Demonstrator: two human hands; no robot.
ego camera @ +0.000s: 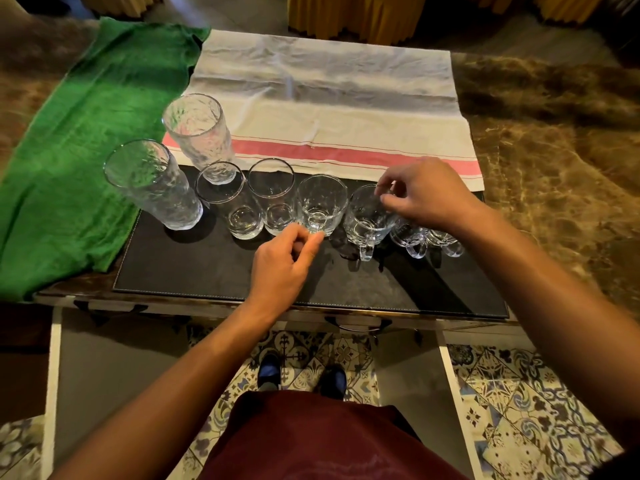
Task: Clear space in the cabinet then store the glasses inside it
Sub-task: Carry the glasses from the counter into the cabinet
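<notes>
Several clear glasses stand in a row on a black mat (214,271). Two tall textured tumblers (156,185) (201,133) are at the left, then two plain tumblers (228,202) (273,195). My left hand (284,265) pinches the handle of a glass mug (322,202) in the middle. My right hand (426,195) hovers over the right end, its thumb and forefinger pinching the rim of a second mug (367,220). Two more mugs (412,239) (448,242) sit partly hidden under that hand. The cabinet's inside is out of sight.
A green towel (79,150) lies at the left and a white cloth with a red stripe (329,109) behind the glasses, both on a brown marble counter (554,150). White-edged panels (55,358) (446,362) and a metal handle (356,328) hang under the counter's front edge. My feet stand on patterned tiles.
</notes>
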